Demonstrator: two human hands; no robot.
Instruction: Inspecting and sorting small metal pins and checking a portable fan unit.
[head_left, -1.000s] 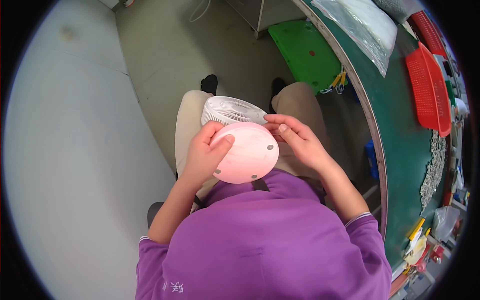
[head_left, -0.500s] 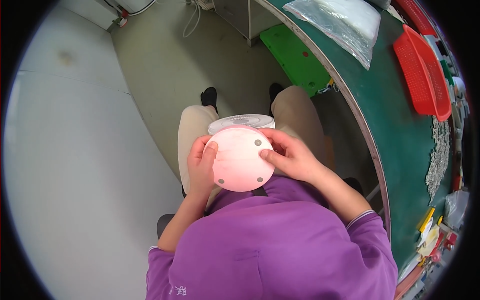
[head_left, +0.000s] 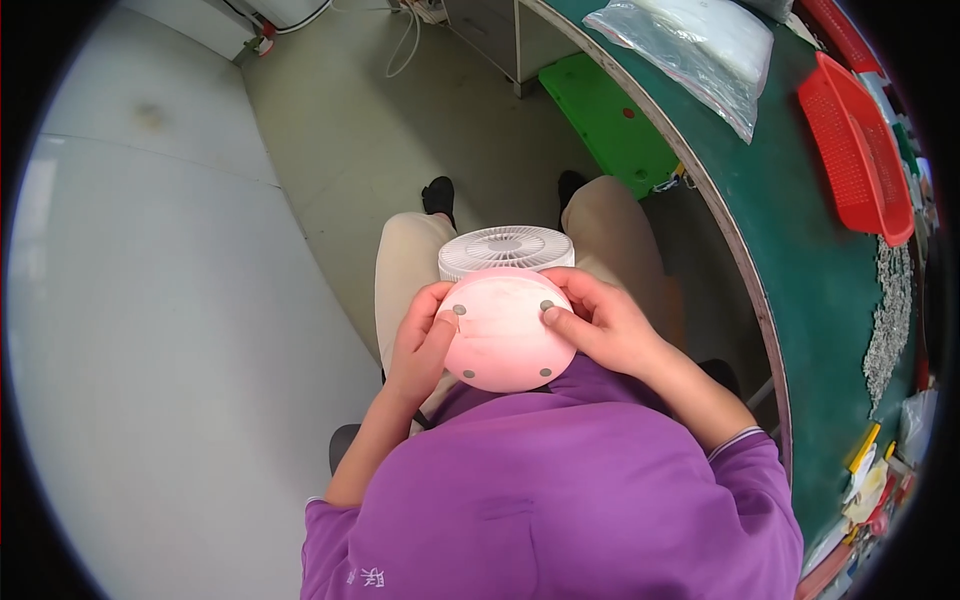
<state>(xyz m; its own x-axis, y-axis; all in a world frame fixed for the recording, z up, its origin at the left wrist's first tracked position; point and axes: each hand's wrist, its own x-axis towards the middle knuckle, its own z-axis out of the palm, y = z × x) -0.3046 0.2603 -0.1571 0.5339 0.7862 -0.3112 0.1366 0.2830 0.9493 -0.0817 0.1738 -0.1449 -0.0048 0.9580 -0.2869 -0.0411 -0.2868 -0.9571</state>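
Observation:
Over my lap I hold a small fan by its round pink base (head_left: 505, 345). Its underside is turned up toward me and carries several small grey feet. Beyond the base shows the white fan head (head_left: 507, 245) with its radial grille, above my thighs. My left hand (head_left: 426, 335) grips the left rim, thumb on the underside near a foot. On the right rim is my right hand (head_left: 600, 318), its thumb pressed beside the upper right foot. The fingers of both hands curl behind the base and are partly hidden.
A green-topped workbench (head_left: 715, 185) curves along my right. On it are a clear plastic bag (head_left: 700, 55), a red basket (head_left: 855, 150), a heap of small metal parts (head_left: 888, 320) and assorted tools. A green board (head_left: 605, 120) lies beneath the bench edge. A pale panel (head_left: 170, 330) stands to my left.
The base has tipped, so more of the fan head's grille shows and the upper left foot is uncovered from my left thumb. Both hands keep their grip. The whole view has shifted slightly.

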